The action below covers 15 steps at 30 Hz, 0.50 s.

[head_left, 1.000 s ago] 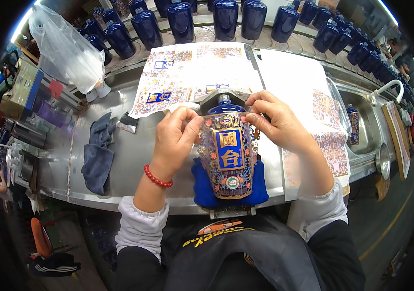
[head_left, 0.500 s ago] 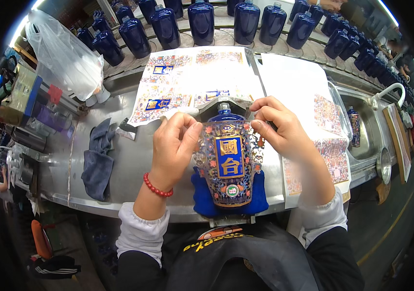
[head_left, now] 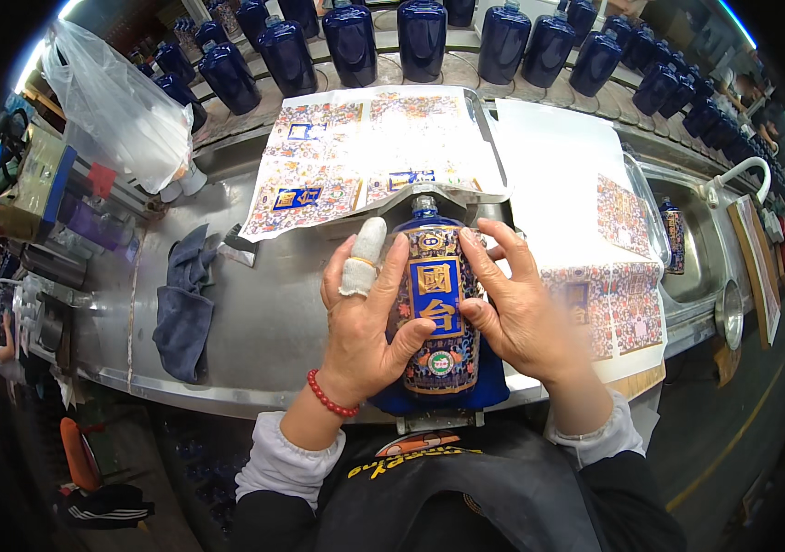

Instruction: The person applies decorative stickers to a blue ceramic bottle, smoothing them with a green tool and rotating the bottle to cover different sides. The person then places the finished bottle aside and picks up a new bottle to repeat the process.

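Observation:
A dark blue glass bottle point(head_left: 424, 212) lies on its back on a blue cushioned rest point(head_left: 493, 391) in front of me, its neck pointing away. Over its front lies a patterned decal point(head_left: 436, 354) with a blue and gold centre panel. My left hand point(head_left: 365, 317) spreads its fingers along the decal's left side, thumb on the lower panel; one finger wears a white cloth cover point(head_left: 362, 258). On the opposite side, my right hand point(head_left: 521, 317) presses with outstretched fingers, its thumb near the panel. Neither hand grips around the bottle.
Printed decal sheets point(head_left: 319, 189) lie beyond the bottle, with more sheets point(head_left: 631, 308) at right. A grey cloth point(head_left: 185, 304) rests on the metal counter at left. A sink point(head_left: 700, 248) holds another decorated bottle point(head_left: 673, 235). Several plain blue bottles point(head_left: 351, 46) line the curved conveyor behind.
Both hands have come down from the decal's upper corners onto its sides. The decal, loose and wide before, now hugs the bottle. The conveyor bottles have shifted.

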Motion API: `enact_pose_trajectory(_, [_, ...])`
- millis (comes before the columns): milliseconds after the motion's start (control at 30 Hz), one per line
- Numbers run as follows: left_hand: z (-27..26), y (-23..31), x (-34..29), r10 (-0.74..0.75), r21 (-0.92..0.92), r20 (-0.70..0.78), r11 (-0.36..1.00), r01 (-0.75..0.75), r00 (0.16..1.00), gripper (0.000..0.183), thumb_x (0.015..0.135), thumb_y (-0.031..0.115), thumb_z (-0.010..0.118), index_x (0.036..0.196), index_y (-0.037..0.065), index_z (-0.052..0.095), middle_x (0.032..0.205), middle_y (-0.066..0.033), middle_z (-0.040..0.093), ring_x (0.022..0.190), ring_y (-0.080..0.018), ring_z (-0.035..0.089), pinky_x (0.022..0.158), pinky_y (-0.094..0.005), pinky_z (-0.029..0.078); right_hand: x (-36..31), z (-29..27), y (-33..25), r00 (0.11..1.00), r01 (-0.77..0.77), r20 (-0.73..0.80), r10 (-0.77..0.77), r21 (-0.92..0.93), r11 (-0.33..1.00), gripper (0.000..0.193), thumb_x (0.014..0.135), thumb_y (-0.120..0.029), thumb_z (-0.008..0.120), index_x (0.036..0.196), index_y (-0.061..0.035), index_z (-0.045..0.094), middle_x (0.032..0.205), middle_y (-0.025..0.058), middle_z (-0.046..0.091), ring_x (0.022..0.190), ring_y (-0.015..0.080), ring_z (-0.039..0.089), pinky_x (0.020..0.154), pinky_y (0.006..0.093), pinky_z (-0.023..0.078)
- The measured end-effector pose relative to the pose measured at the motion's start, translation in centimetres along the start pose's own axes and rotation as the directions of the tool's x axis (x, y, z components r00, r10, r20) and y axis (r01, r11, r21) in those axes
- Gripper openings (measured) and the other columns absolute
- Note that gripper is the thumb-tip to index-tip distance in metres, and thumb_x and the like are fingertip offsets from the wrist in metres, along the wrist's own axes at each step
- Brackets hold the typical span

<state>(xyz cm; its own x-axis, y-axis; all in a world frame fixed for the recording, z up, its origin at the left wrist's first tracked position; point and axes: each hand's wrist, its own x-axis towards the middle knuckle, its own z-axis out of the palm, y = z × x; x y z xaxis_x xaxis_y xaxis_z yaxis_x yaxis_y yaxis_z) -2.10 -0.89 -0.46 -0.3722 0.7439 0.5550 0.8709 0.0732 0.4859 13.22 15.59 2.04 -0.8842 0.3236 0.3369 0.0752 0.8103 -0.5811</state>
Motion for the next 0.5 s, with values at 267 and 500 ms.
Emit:
enact_pose_trajectory(267, [0.6,-0.5,-1.0,-0.03,-0.074,0.054,0.997,0.034,0.998,0.088,0.097,0.066,0.049,0.153,-0.002,0.039,0.152,-0.0278,0.041,0.139,-0.0435,0.034,0.117,-0.0505,0.02,-0.4,0.3,0.8,0.999,-0.033,0.03,0.029,0.131,0.991,0.064,0.096,-0.037,0.065,0.15,-0.0078,0.047,0.148,0.0265,0.038,0.127,0.0435,0.048,0.105,0.0475,0.044])
enact_pose_trajectory(500, [0.9,-0.4,-2.1,0.0,-0.134,0.077,0.991,0.01,0.997,0.101,0.091,0.076,0.047,0.157,0.0,0.032,0.157,-0.0271,0.033,0.141,-0.0428,0.032,0.117,-0.052,0.017,-1.6,0.5,0.9,0.998,-0.005,0.055,-0.003,0.155,0.988,0.073,0.093,-0.037,0.069,0.156,-0.0123,0.039,0.155,0.0279,0.028,0.111,0.0364,0.053,0.101,0.0446,0.047])
